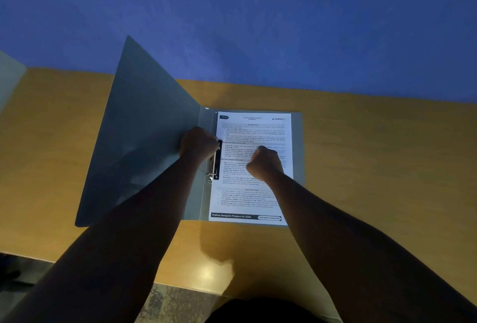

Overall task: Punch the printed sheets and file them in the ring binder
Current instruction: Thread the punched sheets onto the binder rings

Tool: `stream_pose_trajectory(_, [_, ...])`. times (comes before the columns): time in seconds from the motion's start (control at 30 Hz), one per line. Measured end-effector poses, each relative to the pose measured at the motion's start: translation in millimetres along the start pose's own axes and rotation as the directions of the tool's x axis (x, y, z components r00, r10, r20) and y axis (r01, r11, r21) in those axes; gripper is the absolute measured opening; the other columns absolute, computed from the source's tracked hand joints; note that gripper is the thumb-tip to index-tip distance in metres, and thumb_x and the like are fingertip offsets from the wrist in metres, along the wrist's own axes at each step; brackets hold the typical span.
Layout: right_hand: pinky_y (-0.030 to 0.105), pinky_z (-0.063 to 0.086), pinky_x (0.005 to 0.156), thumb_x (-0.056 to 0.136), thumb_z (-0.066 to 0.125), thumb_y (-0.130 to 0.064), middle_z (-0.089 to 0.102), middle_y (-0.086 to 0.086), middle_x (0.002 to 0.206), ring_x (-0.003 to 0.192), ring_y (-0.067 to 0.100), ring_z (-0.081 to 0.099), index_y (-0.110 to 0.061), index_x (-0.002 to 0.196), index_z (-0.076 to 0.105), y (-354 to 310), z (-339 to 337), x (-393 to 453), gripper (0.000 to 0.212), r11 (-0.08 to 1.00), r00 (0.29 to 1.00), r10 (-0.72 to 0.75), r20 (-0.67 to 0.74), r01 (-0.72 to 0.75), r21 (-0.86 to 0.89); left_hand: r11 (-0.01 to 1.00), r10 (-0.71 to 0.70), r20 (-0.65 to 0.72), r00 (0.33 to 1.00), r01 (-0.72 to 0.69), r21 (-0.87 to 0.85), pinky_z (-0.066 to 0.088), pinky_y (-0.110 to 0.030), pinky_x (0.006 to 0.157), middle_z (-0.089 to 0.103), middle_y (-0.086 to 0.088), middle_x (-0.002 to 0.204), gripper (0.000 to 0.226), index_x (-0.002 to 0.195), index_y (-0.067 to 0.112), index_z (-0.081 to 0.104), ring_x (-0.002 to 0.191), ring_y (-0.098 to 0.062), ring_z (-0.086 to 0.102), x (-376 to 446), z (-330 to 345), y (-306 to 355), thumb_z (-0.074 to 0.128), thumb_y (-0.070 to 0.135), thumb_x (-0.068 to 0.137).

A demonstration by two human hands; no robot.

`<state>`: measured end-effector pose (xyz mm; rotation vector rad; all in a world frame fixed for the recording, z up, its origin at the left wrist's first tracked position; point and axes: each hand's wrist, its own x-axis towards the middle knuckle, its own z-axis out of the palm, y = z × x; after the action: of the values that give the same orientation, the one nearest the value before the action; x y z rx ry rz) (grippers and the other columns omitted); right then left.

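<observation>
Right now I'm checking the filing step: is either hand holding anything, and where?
The left hand grips the binder's metal clip at its upper end. The right hand presses, curled, on the printed sheet, holding nothing.

Wall: a deep blue wall fills the upper half, evenly painted, dim.
Desk: a tan wood-grain desk butts against the wall.
Light: a bright glare spot sits on the desk's near edge (the rest lies in shadow).
Floor: mottled grey floor shows below the desk edge.
Left edge: a pale grey panel, unclear what.
</observation>
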<state>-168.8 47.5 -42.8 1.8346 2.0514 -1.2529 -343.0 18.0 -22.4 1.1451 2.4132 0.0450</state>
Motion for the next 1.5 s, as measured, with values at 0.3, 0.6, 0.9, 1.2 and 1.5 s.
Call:
stream_pose_trajectory(0.3, [0.036,0.047,0.093,0.080,0.073,-0.025,0.058,0.012,0.126,0.118,0.031,0.055,-0.013,0.129,0.047,-40,29,-1,0.056,0.984,0.992,-0.128,-0.015,0.128,0.120,0.998,0.016,0.031,0.999,-0.018,0.065,0.040,-0.026,0.068,0.073,-0.006,0.087,0.051,0.066,0.010,0.065,0.092,-0.023,0.070,15,3,-8,0.058,0.056,0.086])
stream_pose_trajectory(0.6, [0.039,0.048,0.093,0.080,0.075,-0.036,0.055,0.012,0.130,0.121,0.032,0.055,-0.022,0.140,0.040,-50,34,5,0.071,0.988,0.989,-0.147,-0.016,0.147,0.043,0.997,0.002,0.049,0.999,-0.006,0.080,0.040,-0.026,0.066,0.074,-0.006,0.099,0.052,0.093,0.009,0.076,0.097,-0.024,0.070,23,3,-10,0.067,0.058,0.079])
stream_pose_trajectory(0.9, [0.037,0.050,0.090,0.086,0.070,-0.036,0.052,0.012,0.127,0.117,0.030,0.056,-0.027,0.141,0.042,-53,36,9,0.062,0.980,0.980,-0.197,-0.008,0.196,-0.015,0.996,-0.062,0.227,0.972,0.073,-0.042,0.045,-0.025,0.057,0.073,-0.003,0.075,0.034,0.079,0.009,0.075,0.073,-0.021,0.071,38,-7,-17,0.072,0.043,0.073])
stream_pose_trajectory(1.2, [0.040,0.052,0.090,0.085,0.071,-0.033,0.051,0.012,0.125,0.115,0.031,0.056,-0.031,0.138,0.043,-54,37,14,0.060,0.975,0.976,-0.216,0.029,0.217,-0.035,0.999,-0.052,0.261,0.964,0.051,0.011,0.052,-0.027,0.064,0.072,0.001,0.072,0.032,0.070,0.009,0.071,0.073,-0.020,0.071,47,-6,-17,0.068,0.040,0.077])
stream_pose_trajectory(1.5, [0.040,0.049,0.090,0.083,0.072,-0.026,0.049,0.016,0.123,0.116,0.035,0.054,-0.025,0.135,0.044,-54,37,22,0.059,0.970,0.968,-0.240,0.078,0.241,-0.015,0.998,-0.012,0.260,0.966,-0.003,0.058,0.049,-0.025,0.061,0.071,0.001,0.064,0.038,0.068,0.012,0.074,0.064,-0.016,0.069,48,-3,-21,0.065,0.048,0.068])
